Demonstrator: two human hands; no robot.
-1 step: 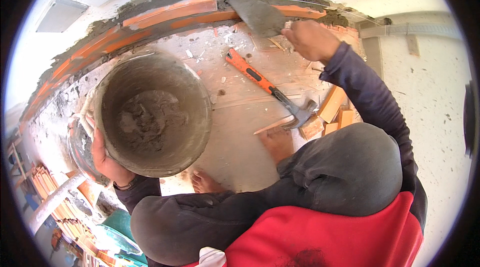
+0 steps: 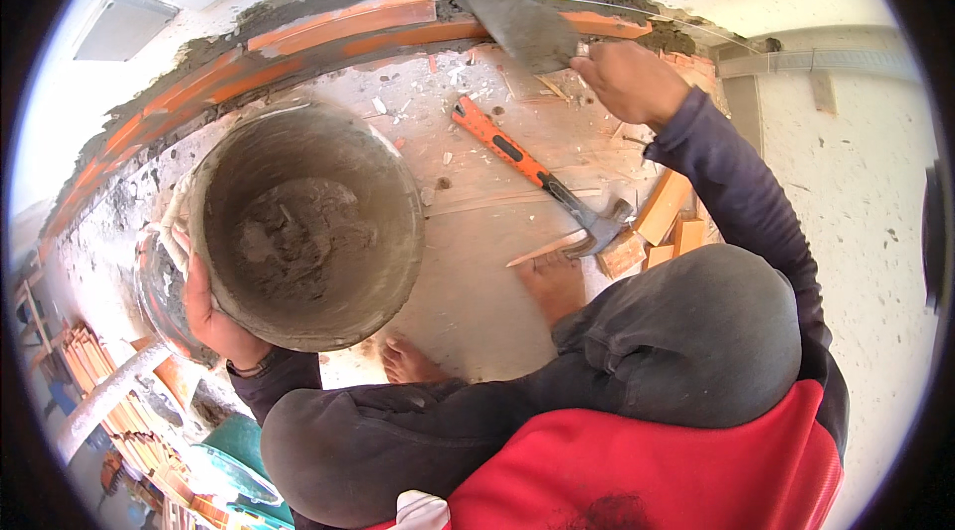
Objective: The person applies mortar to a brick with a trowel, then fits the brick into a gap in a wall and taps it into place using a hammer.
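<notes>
At the left, my left hand point(image 2: 221, 319) grips the side of a mortar-caked bucket point(image 2: 388, 281), tilted so its mouth faces me. Wet grey mortar point(image 2: 298, 237) lies in its bottom. My right hand point(image 2: 637, 83) is closed round the handle of a trowel point(image 2: 527, 33), most of the handle hidden by the fingers. The trowel's grey, mortar-smeared blade reaches over a low course of orange bricks point(image 2: 348, 23) bedded in mortar along the wall. A thin string point(image 2: 597, 1) runs above the bricks and past the blade.
An orange-and-black claw hammer point(image 2: 527, 167) lies on the dusty boards before me, among brick chips. Cut brick pieces point(image 2: 662, 207) sit by my right knee. More stacked bricks point(image 2: 90, 361) and a pale pole point(image 2: 109, 401) are at the lower left. My bare feet point(image 2: 552, 286) rest on the boards.
The trowel and my right hand have shifted very slightly to the right. The bucket and my left hand stay almost where they were.
</notes>
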